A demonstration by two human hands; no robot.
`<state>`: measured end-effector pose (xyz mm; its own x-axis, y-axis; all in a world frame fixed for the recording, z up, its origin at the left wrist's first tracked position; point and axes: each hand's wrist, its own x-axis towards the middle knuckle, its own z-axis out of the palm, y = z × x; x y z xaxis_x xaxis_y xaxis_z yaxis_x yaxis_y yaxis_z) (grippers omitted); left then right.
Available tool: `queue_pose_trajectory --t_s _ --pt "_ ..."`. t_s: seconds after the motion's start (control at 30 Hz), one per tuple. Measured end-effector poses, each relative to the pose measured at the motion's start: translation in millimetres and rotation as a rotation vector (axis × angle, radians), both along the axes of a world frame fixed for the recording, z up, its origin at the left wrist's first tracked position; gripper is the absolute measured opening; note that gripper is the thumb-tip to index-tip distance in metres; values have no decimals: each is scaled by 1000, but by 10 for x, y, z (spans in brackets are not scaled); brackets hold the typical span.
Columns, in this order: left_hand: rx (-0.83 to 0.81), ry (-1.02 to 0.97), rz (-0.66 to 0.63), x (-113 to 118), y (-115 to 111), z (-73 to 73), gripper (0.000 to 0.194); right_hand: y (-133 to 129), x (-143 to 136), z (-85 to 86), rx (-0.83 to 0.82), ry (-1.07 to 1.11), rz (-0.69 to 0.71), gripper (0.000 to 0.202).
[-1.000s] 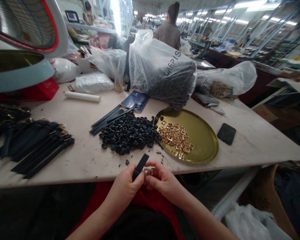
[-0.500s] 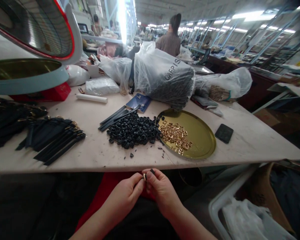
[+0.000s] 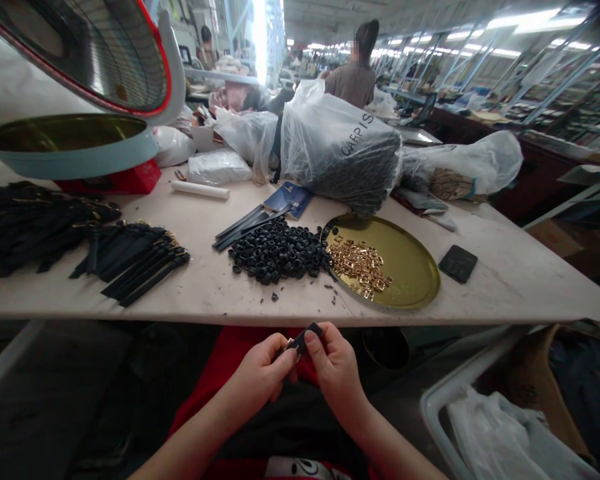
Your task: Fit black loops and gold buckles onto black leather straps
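Note:
Below the table's front edge, my right hand (image 3: pixel 336 360) pinches a black strap (image 3: pixel 307 337) between thumb and fingers. A small gold buckle (image 3: pixel 291 343) sits at the strap's left end, and my left hand (image 3: pixel 267 365) is closed on it with thumb and forefinger. The strap's lower part is hidden by my fingers. Beyond my hands lies a heap of small black loops (image 3: pixel 280 253). To its right, a round gold tray (image 3: pixel 413 267) bears a pile of gold buckles (image 3: pixel 357 263).
Black straps with gold buckles (image 3: pixel 140 260) lie in bundles at the left. Flat black strips (image 3: pixel 240 227) rest by a blue booklet (image 3: pixel 287 198). A black phone-like slab (image 3: pixel 459 263) is right of the tray. Plastic bags (image 3: pixel 340 147) and a fan (image 3: pixel 105 53) stand behind.
The black strap now shows more between my hands, its end raised toward the upper right. The view has shifted slightly, so the table's contents appear farther right and a little higher.

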<state>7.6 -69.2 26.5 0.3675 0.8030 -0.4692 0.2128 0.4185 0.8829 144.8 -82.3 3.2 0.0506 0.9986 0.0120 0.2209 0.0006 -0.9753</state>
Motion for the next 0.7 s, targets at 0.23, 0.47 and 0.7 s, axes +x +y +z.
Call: queue_pose_trajectory --t_s 0.23,0.47,0.7 --pt "114 77 -36 -47 -43 -9 28 -25 86 -101 171 -199 136 6" --pt "64 154 -18 -120 145 -130 34 116 26 -77 -74 47 181 20" --pt "190 133 -25 -46 497 -252 23 1027 368 -154 86 -340 86 26"
